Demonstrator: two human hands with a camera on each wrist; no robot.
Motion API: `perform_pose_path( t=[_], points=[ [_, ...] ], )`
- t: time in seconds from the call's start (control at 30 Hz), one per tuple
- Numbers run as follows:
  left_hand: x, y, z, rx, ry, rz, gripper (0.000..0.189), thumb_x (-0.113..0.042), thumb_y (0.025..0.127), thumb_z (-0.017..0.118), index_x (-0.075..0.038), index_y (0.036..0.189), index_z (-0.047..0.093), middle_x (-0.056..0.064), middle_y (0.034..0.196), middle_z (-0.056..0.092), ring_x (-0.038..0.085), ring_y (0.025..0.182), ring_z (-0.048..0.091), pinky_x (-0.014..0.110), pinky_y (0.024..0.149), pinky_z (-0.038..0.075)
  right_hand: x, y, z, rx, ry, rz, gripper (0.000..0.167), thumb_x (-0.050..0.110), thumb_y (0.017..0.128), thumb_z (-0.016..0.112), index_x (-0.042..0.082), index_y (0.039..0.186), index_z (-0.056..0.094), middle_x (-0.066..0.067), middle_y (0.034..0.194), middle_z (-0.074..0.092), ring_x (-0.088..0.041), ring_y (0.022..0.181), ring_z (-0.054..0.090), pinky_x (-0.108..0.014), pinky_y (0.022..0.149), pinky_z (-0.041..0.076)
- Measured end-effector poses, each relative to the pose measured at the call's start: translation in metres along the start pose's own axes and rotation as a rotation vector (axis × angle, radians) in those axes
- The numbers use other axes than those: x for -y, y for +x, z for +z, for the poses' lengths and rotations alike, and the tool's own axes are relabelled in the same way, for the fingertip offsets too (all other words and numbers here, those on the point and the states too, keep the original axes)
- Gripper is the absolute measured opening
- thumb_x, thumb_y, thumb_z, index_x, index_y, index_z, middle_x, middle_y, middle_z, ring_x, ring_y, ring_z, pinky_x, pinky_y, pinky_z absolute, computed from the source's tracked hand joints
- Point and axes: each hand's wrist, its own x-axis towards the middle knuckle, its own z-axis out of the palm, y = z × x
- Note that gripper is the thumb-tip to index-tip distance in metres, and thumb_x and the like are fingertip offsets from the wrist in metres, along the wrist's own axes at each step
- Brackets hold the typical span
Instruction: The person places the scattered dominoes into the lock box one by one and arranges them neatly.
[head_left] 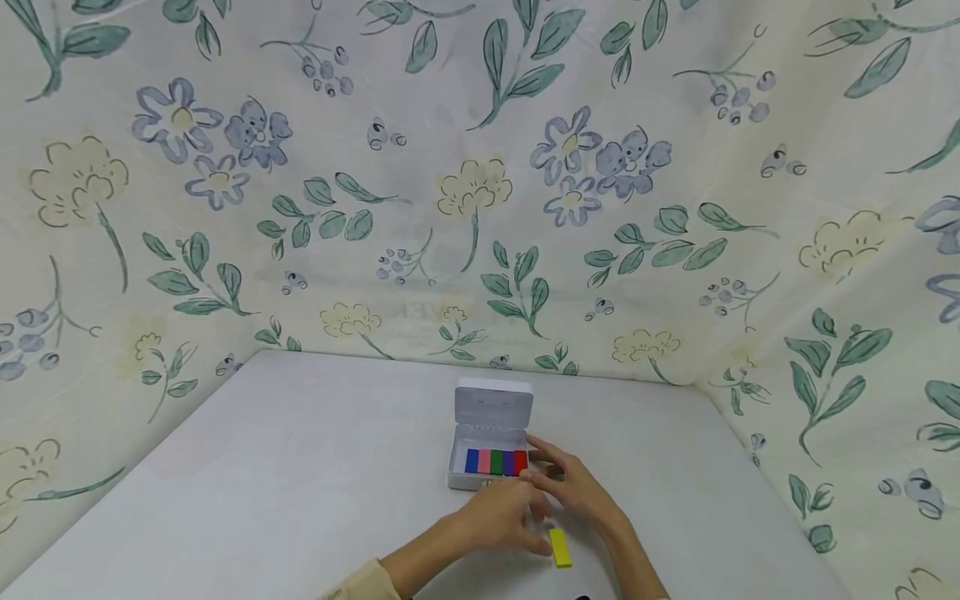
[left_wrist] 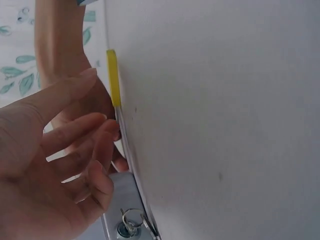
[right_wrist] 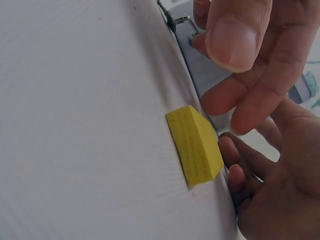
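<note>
A yellow block lies on the white table, right in front of the fingers of my left hand. My left thumb and fingers are spread apart around nothing, and in the left wrist view the yellow block appears just beyond the thumb tip. My right hand is at the right side of a small white metal box, fingers loosely bent against its edge. The box lid stands raised. Inside is a row of blue, pink, green, purple and red blocks. Small keys hang at the box's front lock.
The white table extends to both sides of the box. Floral-patterned cloth hangs behind the table and along both its sides. A small dark object shows at the bottom edge of the head view.
</note>
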Motion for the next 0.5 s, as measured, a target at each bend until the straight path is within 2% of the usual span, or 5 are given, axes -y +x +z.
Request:
perform_pose_path(
  t=[0.23,0.5],
  points=[
    [-0.0052,0.0028,0.0045,0.023,0.025,-0.053,0.028,-0.031,0.074,0.086,-0.019,0.098,0.077,-0.015,0.082,0.069,-0.002,0.076,0.053,0.017,0.073,0.046,0.0016,0.0012,0.0006,-0.001,0.004,0.016,0.067,0.036,0.092,0.066,0.019,0.151,0.039,-0.02,0.139,0.056,-0.025,0.109,0.061,-0.05,0.097,0.05],
    [-0.0106,0.0057,0.0087,0.046,0.101,-0.081,0.031,-0.038,0.073,0.085,-0.02,0.096,0.077,-0.015,0.077,0.067,0.001,0.071,0.049,0.019,0.066,0.041,0.0017,0.0014,0.0014,-0.005,-0.006,0.025,0.067,0.037,0.092,0.066,0.018,0.15,0.04,-0.02,0.139,0.056,-0.026,0.109,0.061,-0.05,0.098,0.05]
  ],
)
